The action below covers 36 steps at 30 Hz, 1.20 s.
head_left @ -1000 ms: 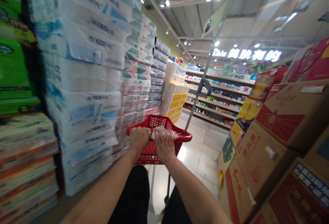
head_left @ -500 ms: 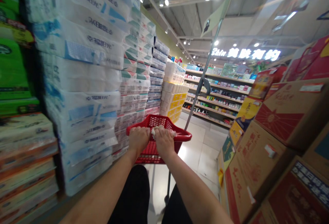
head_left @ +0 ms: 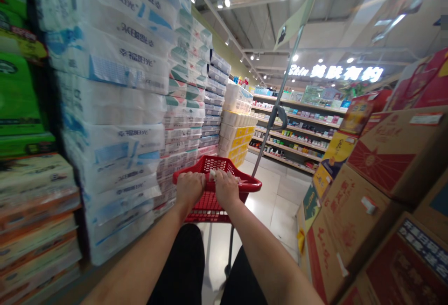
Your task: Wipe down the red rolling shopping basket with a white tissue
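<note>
A red plastic shopping cart [head_left: 217, 214] stands ahead of my legs, its mesh basket facing away from me. My left hand [head_left: 191, 188] is wrapped round the left part of the red handle [head_left: 251, 184]. Just beside it, my right hand [head_left: 227, 188] is closed over the middle of the same bar. A crumpled white tissue [head_left: 213, 174] shows at the right hand's fingers, pressed against the bar; most of it is hidden under the palm. A grey pole [head_left: 276, 109] with a flag rises at the cart's right side.
Tall stacks of wrapped toilet paper [head_left: 129, 151] line the left, close to the cart. Cardboard cartons [head_left: 353, 211] are piled on the right. A tiled floor [head_left: 269, 207] runs between them toward stocked shelves [head_left: 294, 132] at the back.
My right hand has slid slightly right along the handle with the tissue, widening the space between the hands. My left hand stays put on the bar.
</note>
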Motion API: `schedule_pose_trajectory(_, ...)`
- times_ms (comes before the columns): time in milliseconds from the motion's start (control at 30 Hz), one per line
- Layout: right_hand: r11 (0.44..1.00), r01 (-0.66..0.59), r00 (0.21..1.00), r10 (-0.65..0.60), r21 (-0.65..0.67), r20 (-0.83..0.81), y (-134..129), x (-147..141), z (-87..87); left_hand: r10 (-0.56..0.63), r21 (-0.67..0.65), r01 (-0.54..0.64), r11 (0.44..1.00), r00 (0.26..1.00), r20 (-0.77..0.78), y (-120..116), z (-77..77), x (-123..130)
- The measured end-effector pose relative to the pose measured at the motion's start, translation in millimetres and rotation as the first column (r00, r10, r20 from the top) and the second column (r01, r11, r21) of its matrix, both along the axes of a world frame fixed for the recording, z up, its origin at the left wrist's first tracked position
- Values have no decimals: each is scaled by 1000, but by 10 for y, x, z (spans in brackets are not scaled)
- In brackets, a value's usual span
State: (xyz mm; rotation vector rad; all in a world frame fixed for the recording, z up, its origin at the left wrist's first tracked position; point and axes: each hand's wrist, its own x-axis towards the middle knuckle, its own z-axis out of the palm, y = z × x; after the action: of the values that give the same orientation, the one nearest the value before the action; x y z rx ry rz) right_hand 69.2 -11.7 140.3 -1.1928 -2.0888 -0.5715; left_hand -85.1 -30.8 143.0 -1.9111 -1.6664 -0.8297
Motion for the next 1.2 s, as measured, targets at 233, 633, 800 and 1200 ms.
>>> schedule_pose_trajectory(233, 988, -71, 997, 70, 139, 13, -68, 44, -257, 13, 4, -13, 1000, 1000, 6, 13, -24, -6)
schedule_pose_trajectory(633, 997, 60, 998, -60, -45, -7, -40, -80, 91, -4, -15, 4, 1000, 1000, -5, -21, 12, 8)
schedule_pose_trajectory(800, 998, 5, 1000, -4, 58, -15, -95, -55, -125, -2, -12, 2, 1000, 1000, 0, -33, 1, 5)
schedule_pose_trajectory(1200, 999, -29, 999, 29, 34, 19, -134, -7, -209, 8, -33, -8, 999, 1000, 11, -51, 12, 16)
